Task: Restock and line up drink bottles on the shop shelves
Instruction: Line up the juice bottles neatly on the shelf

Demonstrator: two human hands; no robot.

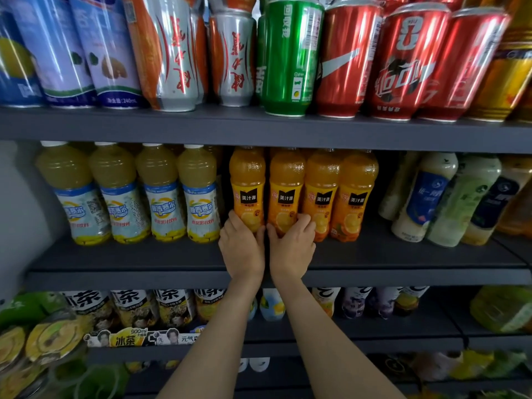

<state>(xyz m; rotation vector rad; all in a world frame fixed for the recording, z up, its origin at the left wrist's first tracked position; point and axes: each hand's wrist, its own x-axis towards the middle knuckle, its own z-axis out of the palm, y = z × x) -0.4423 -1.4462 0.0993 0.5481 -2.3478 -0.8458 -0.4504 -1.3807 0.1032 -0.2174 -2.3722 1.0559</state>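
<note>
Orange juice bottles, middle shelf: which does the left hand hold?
The leftmost orange bottle, next to the white-capped yellow bottles. Left hand wraps its base; right hand grips the second one.

Both my arms come up from the bottom of the frame, bare forearms angling in toward the center so my wrists end up almost side by side around the middle. My left hand sits just left of center, back of the hand facing me, fingers curled around the base of what it's holding. My right hand is right next to it, thumbs basically touching along the midline, with its fingers wrapped off to the right in the same kind of grip. Wrists are pretty straight, both hands at about the same height.
</note>
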